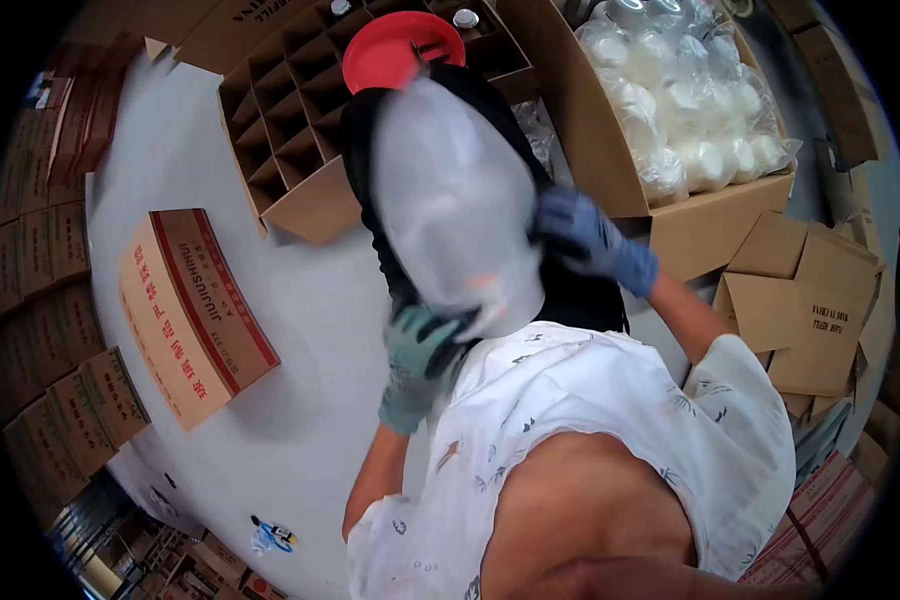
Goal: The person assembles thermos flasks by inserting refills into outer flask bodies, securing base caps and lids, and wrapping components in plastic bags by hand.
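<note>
Whitish bag: I have the big translucent whitish bag (455, 190) over the person's lap, between both hands, motion-blurred; contents I can't make out.
Left hand: green-grey left hand (417, 355) at the bag's near end, fingers curled in and pinching its edge.
Right hand: blue-grey right hand (585, 238) at the bag's right side, fingers bent toward it; blur, so I can't tell if they pinch it or just rest there.
Red dish: red dish (385, 52) just beyond the bag's far end, small dark item (432, 48) at it.
Divided carton: divided carton (292, 110) ahead, red dish above some cells, silver caps showing in a couple.
Bottle box: open box (715, 215) ahead right, packed with plastic-wrapped white bottles (685, 105).
Printed carton: JIUJIUSHIHUI carton (200, 315) on the floor, left, well apart from the hands.
Right side: I see opened-out cardboard (810, 310) near the right elbow.
Left edge: stacked cartons (45, 330).
Clothes: white patterned shirt (590, 370), dark legwear.
</note>
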`<state>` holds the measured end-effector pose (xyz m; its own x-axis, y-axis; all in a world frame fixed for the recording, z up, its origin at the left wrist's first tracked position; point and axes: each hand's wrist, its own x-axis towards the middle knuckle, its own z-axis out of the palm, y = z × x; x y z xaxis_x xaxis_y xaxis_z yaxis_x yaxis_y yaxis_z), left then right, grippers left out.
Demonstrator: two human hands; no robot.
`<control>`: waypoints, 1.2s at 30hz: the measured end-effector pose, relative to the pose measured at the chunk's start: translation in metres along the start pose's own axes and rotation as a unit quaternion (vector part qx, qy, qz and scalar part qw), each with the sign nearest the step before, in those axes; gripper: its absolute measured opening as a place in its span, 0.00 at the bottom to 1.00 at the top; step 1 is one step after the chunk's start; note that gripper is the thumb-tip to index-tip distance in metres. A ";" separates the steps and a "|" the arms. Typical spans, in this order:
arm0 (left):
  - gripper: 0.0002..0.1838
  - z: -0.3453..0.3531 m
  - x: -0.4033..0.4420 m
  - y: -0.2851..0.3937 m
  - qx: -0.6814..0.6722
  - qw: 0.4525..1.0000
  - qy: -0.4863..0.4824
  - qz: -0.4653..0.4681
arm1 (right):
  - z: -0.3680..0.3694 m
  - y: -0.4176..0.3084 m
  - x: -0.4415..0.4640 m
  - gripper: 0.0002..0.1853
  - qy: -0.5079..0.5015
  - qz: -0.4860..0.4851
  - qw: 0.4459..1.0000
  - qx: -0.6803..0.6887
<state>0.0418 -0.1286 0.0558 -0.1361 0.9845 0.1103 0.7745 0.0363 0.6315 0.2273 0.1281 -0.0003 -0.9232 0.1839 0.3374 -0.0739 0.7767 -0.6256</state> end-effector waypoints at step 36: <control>0.18 0.034 0.269 -0.040 -0.402 0.901 -0.125 -0.105 | -0.061 0.437 0.085 0.15 0.111 0.439 0.892 0.013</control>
<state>-0.0046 0.1408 0.0341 -0.0070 0.9819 -0.1891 0.0354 0.1892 0.9813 0.1390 0.5196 -0.2021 -0.5330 0.8306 -0.1611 0.6286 0.2613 -0.7325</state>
